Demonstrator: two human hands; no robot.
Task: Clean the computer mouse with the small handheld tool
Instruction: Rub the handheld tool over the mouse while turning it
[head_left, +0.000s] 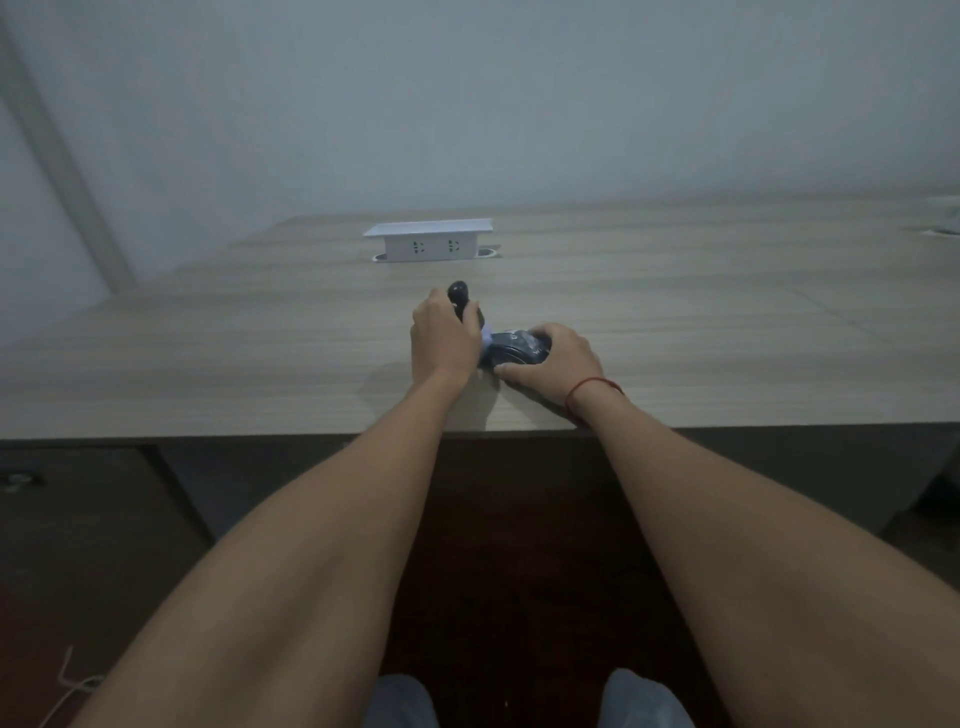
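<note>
A dark computer mouse (514, 351) lies on the wooden desk (260, 364) near its front edge. My right hand (556, 361) grips the mouse from the right side, fingers over its top and thumb along its near side. My left hand (444, 340) is closed around a small black handheld tool (460, 296), whose rounded top sticks up above my fingers. The tool's pale lower end (487, 343) touches the left end of the mouse. A red string circles my right wrist.
A white pop-up socket box (428, 240) stands on the desk behind my hands. At the far right edge lies a pale object (943, 226). Dark cabinets sit under the desk (78, 519), and a white cord (72, 686) lies on the floor at lower left.
</note>
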